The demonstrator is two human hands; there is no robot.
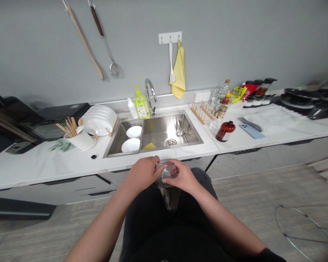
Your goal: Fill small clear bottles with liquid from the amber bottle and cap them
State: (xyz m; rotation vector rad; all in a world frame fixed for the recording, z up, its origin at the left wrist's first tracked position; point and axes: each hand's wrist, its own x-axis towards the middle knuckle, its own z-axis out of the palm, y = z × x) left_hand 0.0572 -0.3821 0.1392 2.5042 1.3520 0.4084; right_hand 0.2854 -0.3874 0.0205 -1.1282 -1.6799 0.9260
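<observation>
Both hands hold a clear, round container low in front of my body, just off the counter's front edge. My left hand is closed around its left side, thumb over the top. From the right, my right hand curls its fingers and thumb around the rim. Whether it is a glass or a jar I cannot tell. Beyond the hands is the steel sink. Two white bowls stand in the rack at its left, and a yellow sponge lies near its front.
White plates and a chopstick holder stand left of the sink. Behind it are a green soap bottle and the faucet. To the right are a wooden rack, a brown bottle and a phone.
</observation>
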